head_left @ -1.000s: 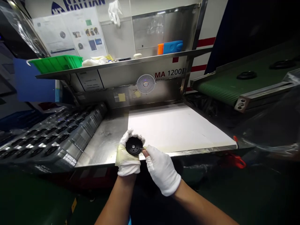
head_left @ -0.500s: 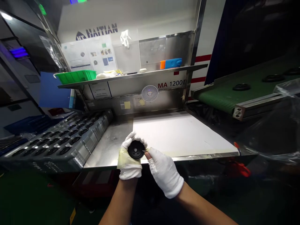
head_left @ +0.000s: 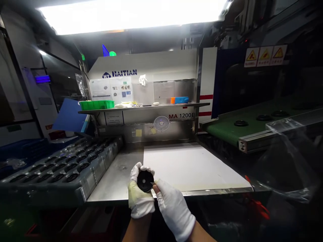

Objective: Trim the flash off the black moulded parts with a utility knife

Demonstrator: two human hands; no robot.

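My left hand, in a yellowed white glove, is closed round a round black plastic part with a hole in its middle, held over the front edge of the steel bench. In a white glove, my right hand pinches a thin small tool whose tip touches the part's right rim; the tool is too small to name.
A white sheet covers the bench's right half. Stacked clear trays with several black parts stand at left. A green conveyor at right carries more black parts. A shelf above holds a green bin. A clear bag hangs at right.
The view has tilted upward, so the bench and hands sit lower in frame and the ceiling light shows. Both hands keep the same hold on the black part and tool.
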